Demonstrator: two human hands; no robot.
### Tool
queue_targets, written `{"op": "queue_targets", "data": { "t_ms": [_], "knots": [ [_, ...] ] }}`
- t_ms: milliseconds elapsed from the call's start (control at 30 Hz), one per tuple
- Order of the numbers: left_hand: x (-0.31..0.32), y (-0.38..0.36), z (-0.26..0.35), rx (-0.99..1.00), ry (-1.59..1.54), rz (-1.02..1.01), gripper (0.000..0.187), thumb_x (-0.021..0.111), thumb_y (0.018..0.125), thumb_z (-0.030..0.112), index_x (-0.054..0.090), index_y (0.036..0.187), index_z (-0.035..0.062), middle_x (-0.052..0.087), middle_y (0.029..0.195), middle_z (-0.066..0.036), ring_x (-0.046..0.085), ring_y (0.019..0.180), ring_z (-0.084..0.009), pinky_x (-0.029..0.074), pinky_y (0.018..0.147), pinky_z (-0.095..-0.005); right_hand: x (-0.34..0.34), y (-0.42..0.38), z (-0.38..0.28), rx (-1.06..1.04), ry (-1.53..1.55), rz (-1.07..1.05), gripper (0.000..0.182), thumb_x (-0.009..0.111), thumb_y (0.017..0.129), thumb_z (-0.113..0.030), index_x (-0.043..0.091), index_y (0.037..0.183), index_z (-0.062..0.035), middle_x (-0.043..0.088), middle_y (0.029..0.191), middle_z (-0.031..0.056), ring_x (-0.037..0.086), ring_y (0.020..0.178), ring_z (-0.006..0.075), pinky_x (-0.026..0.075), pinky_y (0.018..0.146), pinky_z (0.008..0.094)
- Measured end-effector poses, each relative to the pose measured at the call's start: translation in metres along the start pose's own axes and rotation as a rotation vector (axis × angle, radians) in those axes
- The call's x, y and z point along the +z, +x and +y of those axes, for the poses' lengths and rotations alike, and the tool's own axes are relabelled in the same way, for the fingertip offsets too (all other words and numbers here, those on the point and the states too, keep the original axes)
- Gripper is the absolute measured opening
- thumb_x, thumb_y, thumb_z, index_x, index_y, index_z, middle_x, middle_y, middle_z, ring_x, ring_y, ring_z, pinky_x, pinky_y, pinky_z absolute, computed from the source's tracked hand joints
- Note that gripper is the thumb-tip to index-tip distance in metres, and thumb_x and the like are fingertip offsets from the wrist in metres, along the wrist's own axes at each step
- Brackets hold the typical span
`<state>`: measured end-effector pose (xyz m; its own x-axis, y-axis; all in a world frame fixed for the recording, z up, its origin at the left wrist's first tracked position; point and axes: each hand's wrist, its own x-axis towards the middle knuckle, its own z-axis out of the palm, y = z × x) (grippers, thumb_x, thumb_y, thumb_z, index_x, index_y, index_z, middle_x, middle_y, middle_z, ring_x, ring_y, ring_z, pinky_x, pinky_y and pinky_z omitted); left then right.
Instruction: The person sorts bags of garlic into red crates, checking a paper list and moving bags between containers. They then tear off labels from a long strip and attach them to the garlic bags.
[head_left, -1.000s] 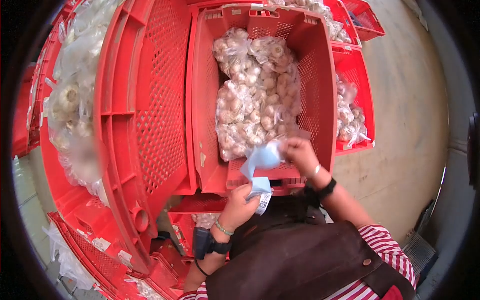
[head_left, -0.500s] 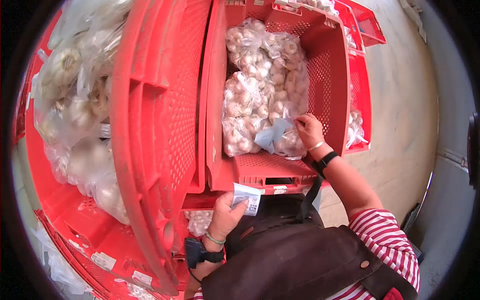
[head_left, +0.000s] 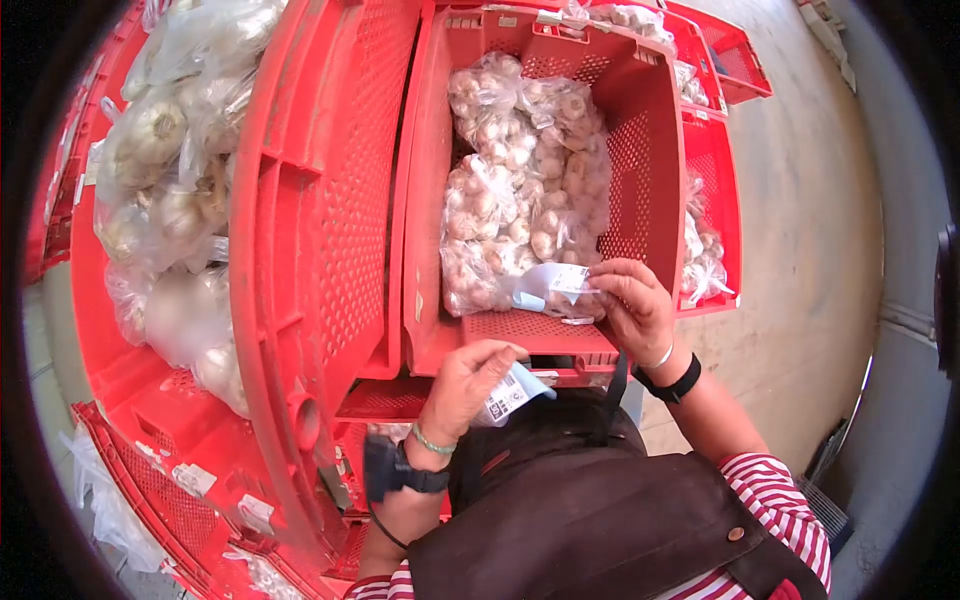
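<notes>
My left hand pinches a small printed sheet of labels, white with a pale blue backing, in front of the crate's near edge. Over the near right part of the crate, my right hand has thumb and fingers closed at the edge of another printed label. A light blue piece shows at that label's left end. Below it lie clear bags of garlic bulbs, packed in a red plastic crate. The label overlaps the nearest bags in this view.
On the left, a red crate with high walls holds bags of larger garlic. Further red crates with bagged garlic stand on the right. A dark apron or bag covers my front. Concrete floor runs along the right.
My right hand has drawn slightly down and toward me, and the label there now shows its printed face. My left hand has shifted slightly up, tilting its label sheet.
</notes>
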<state>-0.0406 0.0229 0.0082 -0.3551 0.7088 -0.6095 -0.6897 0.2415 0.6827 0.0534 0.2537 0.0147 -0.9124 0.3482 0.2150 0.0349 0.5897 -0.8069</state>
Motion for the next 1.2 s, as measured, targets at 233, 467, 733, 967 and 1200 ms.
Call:
{"op": "queue_targets", "data": {
  "t_ms": [233, 467, 733, 967, 1200],
  "knots": [
    [0.06, 0.013, -0.011, 0.07, -0.306, -0.028, 0.035, 0.064, 0.085, 0.024, 0.057, 0.109, 0.0001, 0.061, 0.088, -0.001, 0.055, 0.074, -0.005, 0.046, 0.064, -0.0188, -0.005, -0.02, -0.021, -0.088, -0.003, 0.007, 0.02, 0.066, 0.071, 0.005, 0.063, 0.09, -0.0013, 0.06, 0.092, 0.0138, 0.061, 0.083, 0.027, 0.05, 0.072, 0.0314],
    [0.068, 0.022, -0.03, 0.235, -0.093, 0.207, 0.02, 0.066, 0.084, 0.016, 0.063, 0.096, 0.0011, 0.06, 0.079, 0.002, 0.051, 0.068, -0.0031, 0.042, 0.057, -0.0203, 0.001, -0.033, -0.027, -0.092, 0.073, -0.045, 0.021, 0.066, 0.072, 0.003, 0.062, 0.092, -0.002, 0.061, 0.091, 0.0141, 0.062, 0.082, 0.027, 0.051, 0.07, 0.0323],
    [0.028, -0.015, -0.034, 0.103, 0.001, 0.255, 0.016, 0.058, 0.083, 0.011, 0.063, 0.092, -0.0007, 0.058, 0.072, 0.001, 0.051, 0.063, -0.0047, 0.04, 0.055, -0.022, 0.012, -0.019, 0.124, 1.076, 0.758, 0.498, 0.007, 0.055, 0.085, -0.007, 0.06, 0.084, -0.0022, 0.056, 0.069, 0.0033, 0.057, 0.063, 0.0144, 0.049, 0.055, 0.0282],
    [-0.046, -0.099, -0.04, 0.024, -0.171, 0.5, 0.021, 0.06, 0.08, 0.012, 0.063, 0.094, -0.0025, 0.061, 0.078, 0.0, 0.052, 0.061, -0.0069, 0.041, 0.057, -0.0201, 0.05, -0.03, 0.166, 0.261, -0.35, -0.127, 0.011, 0.058, 0.073, -0.004, 0.064, 0.082, -0.0034, 0.06, 0.089, 0.0153, 0.058, 0.084, 0.0337, 0.048, 0.074, 0.0387],
    [-0.053, -0.123, -0.041, 0.063, -0.325, 0.499, 0.019, 0.059, 0.081, 0.01, 0.062, 0.093, -0.0048, 0.064, 0.082, -0.007, 0.058, 0.066, -0.0105, 0.045, 0.061, -0.0224, 0.07, -0.052, 0.156, 0.195, -0.555, -0.899, 0.028, 0.056, 0.078, -0.017, 0.058, 0.103, -0.0034, 0.053, 0.113, 0.0182, 0.056, 0.099, 0.0335, 0.047, 0.083, 0.0398]
  ]
}}
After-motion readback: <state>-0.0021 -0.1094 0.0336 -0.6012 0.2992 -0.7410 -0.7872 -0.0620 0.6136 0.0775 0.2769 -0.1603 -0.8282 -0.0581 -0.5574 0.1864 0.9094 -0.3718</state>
